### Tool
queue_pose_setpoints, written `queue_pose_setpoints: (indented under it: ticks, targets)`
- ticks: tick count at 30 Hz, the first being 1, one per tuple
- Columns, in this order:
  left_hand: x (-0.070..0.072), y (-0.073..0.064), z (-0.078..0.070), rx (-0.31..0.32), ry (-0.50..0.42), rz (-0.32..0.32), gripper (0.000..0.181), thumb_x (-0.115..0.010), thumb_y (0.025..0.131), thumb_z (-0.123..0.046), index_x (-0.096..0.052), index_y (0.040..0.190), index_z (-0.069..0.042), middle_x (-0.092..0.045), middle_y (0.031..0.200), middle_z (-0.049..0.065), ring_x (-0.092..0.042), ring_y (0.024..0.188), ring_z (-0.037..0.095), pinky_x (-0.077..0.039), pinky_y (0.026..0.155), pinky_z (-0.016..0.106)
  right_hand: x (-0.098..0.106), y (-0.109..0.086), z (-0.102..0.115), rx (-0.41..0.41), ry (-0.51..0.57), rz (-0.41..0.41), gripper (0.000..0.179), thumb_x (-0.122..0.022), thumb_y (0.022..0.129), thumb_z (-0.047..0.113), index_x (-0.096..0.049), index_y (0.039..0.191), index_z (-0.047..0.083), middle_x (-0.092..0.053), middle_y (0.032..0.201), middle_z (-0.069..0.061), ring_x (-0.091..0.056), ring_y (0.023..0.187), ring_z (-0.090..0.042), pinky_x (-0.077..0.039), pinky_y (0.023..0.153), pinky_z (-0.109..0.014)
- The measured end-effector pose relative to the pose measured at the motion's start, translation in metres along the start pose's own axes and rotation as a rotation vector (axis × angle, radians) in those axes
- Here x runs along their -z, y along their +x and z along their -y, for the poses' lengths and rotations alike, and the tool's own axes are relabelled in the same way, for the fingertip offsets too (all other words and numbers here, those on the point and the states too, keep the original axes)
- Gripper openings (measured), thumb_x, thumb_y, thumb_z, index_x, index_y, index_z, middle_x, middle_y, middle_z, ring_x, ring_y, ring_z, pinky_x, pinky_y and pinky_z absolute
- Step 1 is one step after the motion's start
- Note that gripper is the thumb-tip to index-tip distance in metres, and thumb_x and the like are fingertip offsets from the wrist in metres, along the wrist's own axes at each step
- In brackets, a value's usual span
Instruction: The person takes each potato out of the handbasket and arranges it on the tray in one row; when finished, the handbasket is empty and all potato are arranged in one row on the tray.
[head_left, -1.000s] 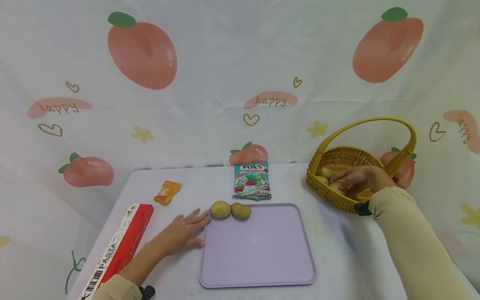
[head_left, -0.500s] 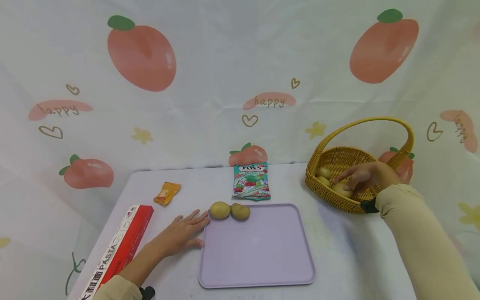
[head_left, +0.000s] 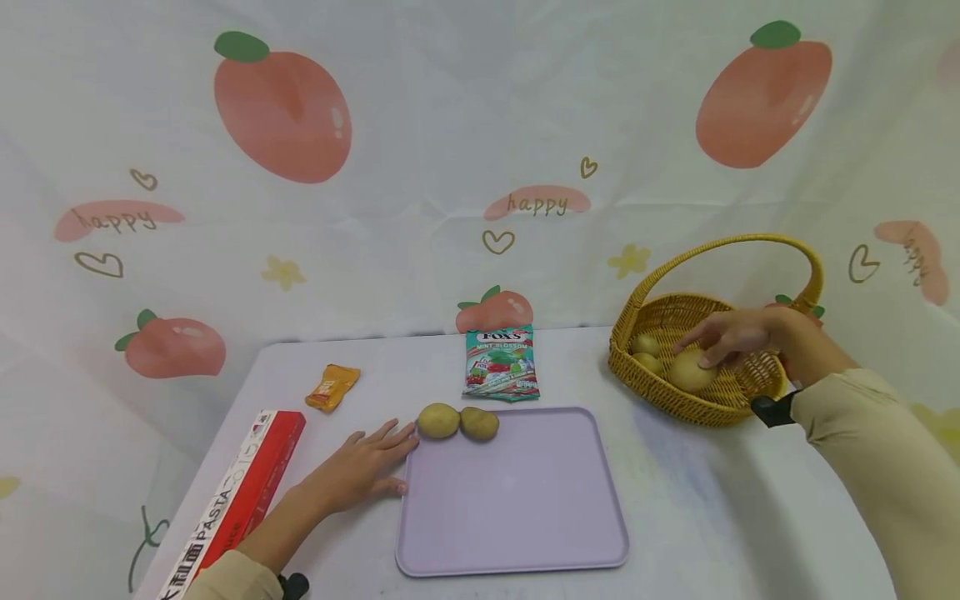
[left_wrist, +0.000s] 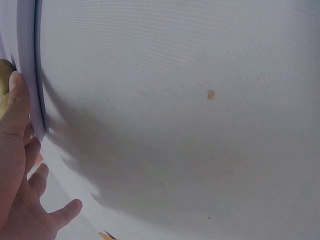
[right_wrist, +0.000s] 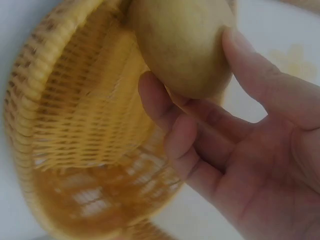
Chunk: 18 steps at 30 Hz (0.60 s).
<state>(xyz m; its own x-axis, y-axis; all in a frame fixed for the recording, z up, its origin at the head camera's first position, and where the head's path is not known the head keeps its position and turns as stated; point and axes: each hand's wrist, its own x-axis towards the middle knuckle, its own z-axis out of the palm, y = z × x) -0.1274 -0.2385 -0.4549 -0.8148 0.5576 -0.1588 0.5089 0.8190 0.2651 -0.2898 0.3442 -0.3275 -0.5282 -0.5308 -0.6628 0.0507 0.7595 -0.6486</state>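
In the head view, my right hand (head_left: 738,333) pinches a potato (head_left: 690,372) at the wicker basket (head_left: 667,408) on the right. The right wrist view shows thumb and fingertips against the sides of that potato (right_wrist: 185,45), with the basket weave (right_wrist: 90,115) behind. Two smaller potatoes (head_left: 647,363) lie at the basket's left side. My left hand (head_left: 366,467), fingers spread, touches the left edge of a lilac tray (head_left: 517,508). Two potatoes (head_left: 438,421) sit side by side in the tray's far left corner.
A green candy bag (head_left: 500,364) stands behind the tray. An orange packet (head_left: 333,387) and a long red-and-white pasta box (head_left: 240,500) lie at the left. The basket's tall handle (head_left: 727,240) arches above it, close to the printed backdrop.
My right hand has taken hold of the larger potato and lifted it slightly, while the forearm has shifted right. The left hand stays at the tray.
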Motion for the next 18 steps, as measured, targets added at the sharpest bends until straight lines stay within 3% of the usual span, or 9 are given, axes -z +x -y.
queue_pose_setpoints:
  ticks: [3, 8, 12, 18]
  targets:
    - [-0.001, 0.000, 0.001, 0.000, 0.007, -0.002, 0.074, -0.068, 0.090, -0.050, -0.045, 0.150, -0.014, -0.037, 0.158, 0.008, -0.027, 0.147, 0.038, -0.031, 0.106, 0.071, -0.006, -0.003, 0.014, 0.043, -0.136, -0.064, 0.055, -0.067, 0.096, 0.016, -0.048, 0.145, -0.001, -0.055, 0.098, -0.006, -0.050, 0.071, -0.012, -0.047, 0.063, -0.024]
    - [-0.001, 0.001, 0.002, -0.002, 0.017, -0.007, 0.074, -0.067, 0.090, -0.051, -0.045, 0.150, -0.015, -0.038, 0.158, 0.008, -0.027, 0.147, 0.038, -0.031, 0.106, 0.071, -0.019, -0.002, 0.040, 0.209, -0.285, -0.090, 0.049, -0.069, 0.094, 0.018, -0.057, 0.139, 0.003, -0.060, 0.125, -0.012, -0.055, 0.104, -0.022, -0.051, 0.081, -0.029]
    - [-0.002, 0.001, 0.002, -0.003, 0.009, -0.005, 0.074, -0.067, 0.090, -0.050, -0.045, 0.151, -0.015, -0.038, 0.158, 0.008, -0.027, 0.147, 0.038, -0.031, 0.106, 0.071, -0.031, 0.009, 0.055, 0.368, -0.341, -0.078, 0.045, -0.069, 0.094, 0.018, -0.060, 0.135, 0.003, -0.060, 0.133, -0.011, -0.053, 0.120, -0.025, -0.049, 0.094, -0.030]
    - [-0.004, 0.001, 0.004, -0.012, 0.017, -0.006, 0.073, -0.067, 0.090, -0.051, -0.045, 0.150, -0.014, -0.038, 0.158, 0.008, -0.027, 0.147, 0.038, -0.032, 0.105, 0.070, -0.059, 0.040, 0.067, 0.537, -0.303, -0.083, 0.041, -0.068, 0.094, 0.009, -0.059, 0.133, -0.003, -0.063, 0.128, -0.015, -0.056, 0.117, -0.023, -0.049, 0.097, -0.040]
